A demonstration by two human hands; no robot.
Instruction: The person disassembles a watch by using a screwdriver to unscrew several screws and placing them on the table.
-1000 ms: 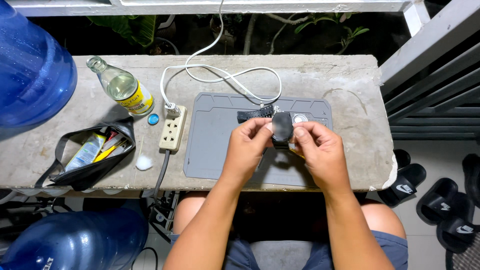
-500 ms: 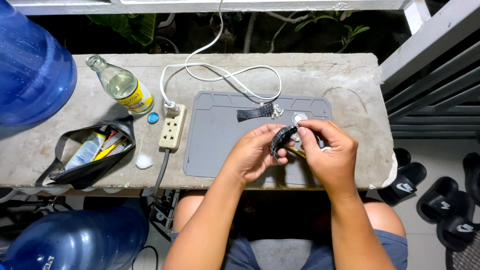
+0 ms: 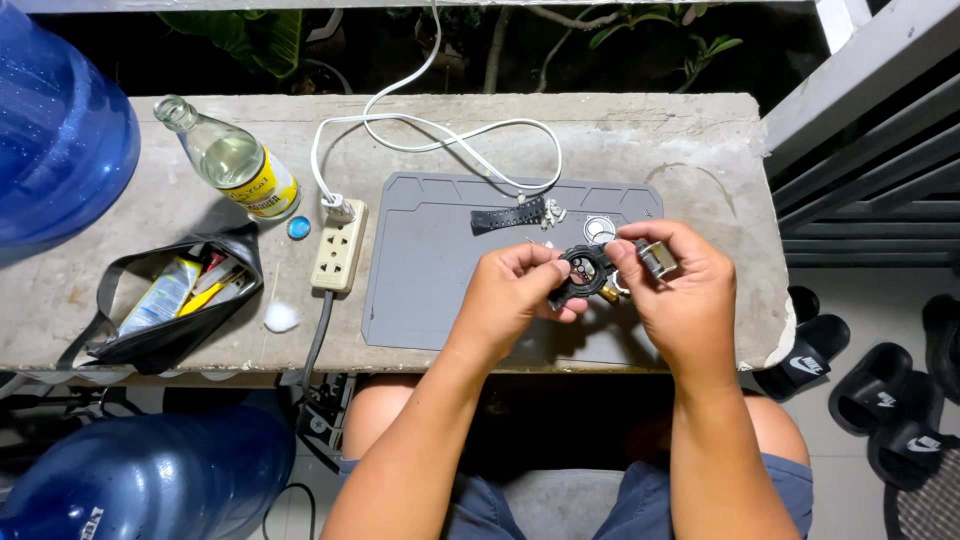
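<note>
Between our two hands: a round black watch case (image 3: 585, 272) with its back open, held above the near right part of the mat so its inner works face up at us.
Left hand (image 3: 515, 300): we pinch the case's left edge between thumb and fingertips, fingers closed on it, which seems meant to keep it level and steady.
Right hand (image 3: 678, 290): closed on a small silvery metal block (image 3: 658, 257) at the fingertips, just right of the case; whether the lower fingers also touch the case we cannot tell. A small brass-coloured part (image 3: 606, 294) shows under the case.
Just beyond the grip: a round silvery metal back plate (image 3: 599, 230) lying flat, and a black rubber strap piece (image 3: 508, 216) with a few tiny pale parts beside it, apparently set aside within easy reach.
Under the grip: a grey rubber work mat (image 3: 430, 270) with a raised rim, likely to keep small parts from rolling off.
Left of the mat: a cream plastic power strip (image 3: 338, 246) with a white looping cable (image 3: 440, 130).
Farther left: a clear glass bottle with a yellow label (image 3: 235, 160), a blue bottle cap (image 3: 298, 228), a white cotton tuft (image 3: 281, 317), a black open pouch of tubes (image 3: 165, 300).
Bearing it all: a rough grey concrete ledge (image 3: 690, 140).
</note>
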